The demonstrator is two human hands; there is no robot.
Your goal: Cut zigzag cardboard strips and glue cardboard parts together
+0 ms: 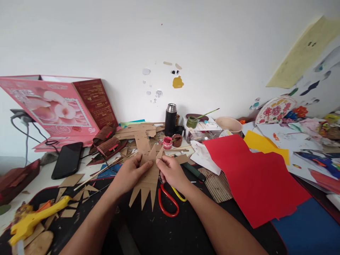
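Note:
My left hand (133, 172) grips the left side of a cut cardboard piece (147, 181), its thumb lying across the front. Pointed teeth run along the piece's lower edge, and more points rise at its top. On the other side, my right hand (172, 171) pinches the piece near an upper point with thumb and fingers. Just below the right hand, scissors with red handles (169, 202) lie on the black mat; their blades are hidden. A yellow handle (179, 194) shows beside them, partly under my right wrist.
A yellow glue gun (39, 216) lies at left among cardboard scraps, near a black phone (67, 160). Red paper (257, 177) covers much of the right side. Behind stand a black thermos (170, 119), small paint jars (167, 142) and a pink box (55, 109).

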